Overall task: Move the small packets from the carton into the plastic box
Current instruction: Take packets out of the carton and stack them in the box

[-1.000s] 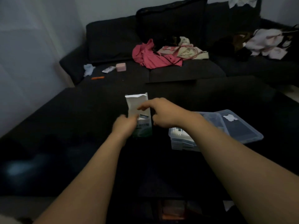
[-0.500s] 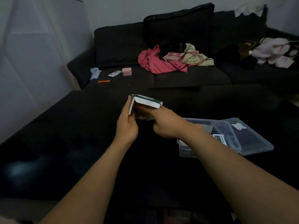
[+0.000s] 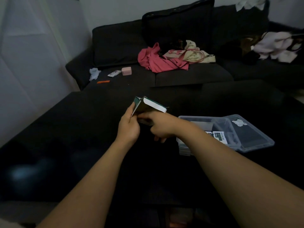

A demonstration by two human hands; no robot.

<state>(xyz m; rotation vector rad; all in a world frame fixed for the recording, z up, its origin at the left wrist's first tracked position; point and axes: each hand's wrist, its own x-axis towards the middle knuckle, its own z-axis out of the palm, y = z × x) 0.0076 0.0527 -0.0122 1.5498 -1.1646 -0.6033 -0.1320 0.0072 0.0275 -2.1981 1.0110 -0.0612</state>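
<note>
A green and white carton (image 3: 148, 105) is held tilted above the black table (image 3: 82, 145). My left hand (image 3: 129, 127) grips its left side. My right hand (image 3: 160, 126) is at the carton's open underside, thumb and fingers closed on something dark (image 3: 145, 121) there; I cannot tell if it is a packet. To the right stands the clear plastic box (image 3: 197, 120), its lid (image 3: 253, 134) lying open beside it. Small white-labelled packets (image 3: 219, 136) lie inside the box, partly hidden by my right forearm.
A dark sofa (image 3: 164, 76) stands behind the table with a pink garment (image 3: 158, 60), a cream bag (image 3: 192, 53), a small pink box (image 3: 126, 71), a white tube (image 3: 114, 73) and an orange pen (image 3: 103, 81). More clothes (image 3: 278, 46) lie at the far right.
The carton went from upright on the table to lifted and tipped over on its side. My right hand moved from the carton's top to its underside.
</note>
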